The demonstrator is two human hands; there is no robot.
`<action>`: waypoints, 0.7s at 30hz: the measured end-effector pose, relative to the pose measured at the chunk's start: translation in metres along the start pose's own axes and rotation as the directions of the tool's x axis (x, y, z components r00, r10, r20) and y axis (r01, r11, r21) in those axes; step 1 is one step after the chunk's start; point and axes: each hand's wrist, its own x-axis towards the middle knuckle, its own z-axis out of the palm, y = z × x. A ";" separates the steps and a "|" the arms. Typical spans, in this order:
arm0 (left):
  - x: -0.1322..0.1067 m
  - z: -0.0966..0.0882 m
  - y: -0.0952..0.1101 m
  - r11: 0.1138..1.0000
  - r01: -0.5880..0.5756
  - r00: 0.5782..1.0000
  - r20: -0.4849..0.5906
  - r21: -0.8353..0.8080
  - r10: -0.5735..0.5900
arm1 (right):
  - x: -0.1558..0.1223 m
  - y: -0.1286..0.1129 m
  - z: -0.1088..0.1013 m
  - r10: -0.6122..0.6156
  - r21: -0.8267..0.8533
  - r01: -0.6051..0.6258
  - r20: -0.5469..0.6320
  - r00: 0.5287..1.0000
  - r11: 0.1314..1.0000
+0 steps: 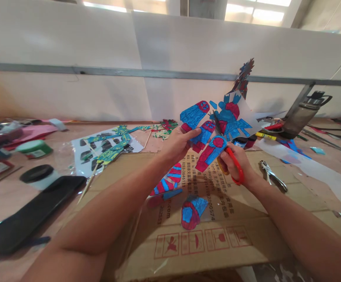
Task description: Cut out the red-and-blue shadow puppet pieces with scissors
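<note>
Your forearms [108,199], nearest in the head view, reached forward over the cardboard [143,250]. Coloured cut-outs [191,219] lay there, apparently finished; the coloured paper [193,114], raised above them and white-margined, seemed only partly cut. Your left hand [182,143] pinched it; your right hand's [242,166] fingers gripped red-handled scissors [235,166], blades against the paper.

The paper [235,118] bears blue and crimson shapes, the scissors' handle [236,160] is red, the cardboard [261,227] brown with red symbols [198,243].
</note>
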 end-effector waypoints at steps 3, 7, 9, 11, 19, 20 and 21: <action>0.004 -0.005 0.001 1.000 0.005 1.000 0.001 0.001 -0.005 | 0.001 -0.011 -0.001 0.033 0.018 -0.034 0.023 0.999 0.999; 0.006 -0.008 0.003 0.999 0.024 0.999 -0.026 0.032 -0.023 | 0.003 -0.026 -0.001 0.109 0.029 -0.110 0.043 0.993 0.994; 0.006 -0.008 0.003 0.999 0.023 0.999 -0.041 0.049 -0.021 | 0.004 -0.029 0.000 0.160 0.042 -0.160 0.011 0.987 0.986; 0.005 -0.007 0.000 0.998 0.017 0.998 -0.062 0.063 -0.014 | 0.004 -0.028 0.002 0.211 0.044 -0.210 -0.016 0.977 0.977; 0.001 0.001 -0.009 0.999 0.041 0.990 -0.137 -0.029 -0.044 | 0.007 -0.007 0.005 0.213 -0.038 -0.219 -0.129 0.969 0.975; 0.002 0.001 -0.008 0.998 0.056 0.989 -0.134 -0.029 -0.059 | 0.007 -0.007 0.005 0.214 -0.046 -0.221 -0.123 0.969 0.974; 0.002 0.000 -0.007 0.997 0.068 0.989 -0.131 -0.025 -0.071 | 0.008 -0.008 0.004 0.221 -0.051 -0.228 -0.116 0.968 0.972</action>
